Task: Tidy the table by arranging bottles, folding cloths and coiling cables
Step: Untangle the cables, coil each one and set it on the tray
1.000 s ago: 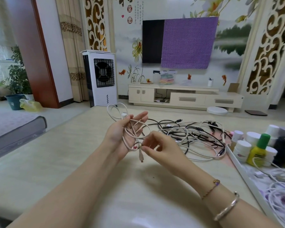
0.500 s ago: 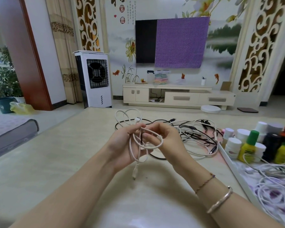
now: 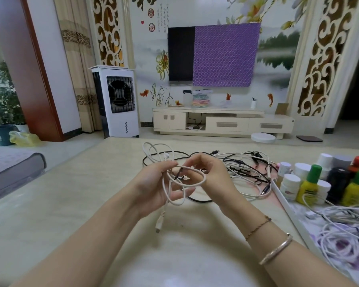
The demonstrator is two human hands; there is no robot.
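Cable-coiling step: left hand [image 3: 153,186] grips the white cable [image 3: 192,184] loops, right hand [image 3: 212,172] pinches a strand; next, seemingly, wrapping the dangling plug [image 3: 159,223] end.

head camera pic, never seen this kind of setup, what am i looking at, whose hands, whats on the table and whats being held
There is no machine here. A person wears a wide-angle camera on the head, so you look forward and down along their own bare arms. The left hand holds loops of a white cable, and the right hand pinches one loop, apparently winding it. One plug end dangles below. Beyond the hands, on the table, lies a tangle of black and white cables. To the right a tray holds small bottles and more white cables.
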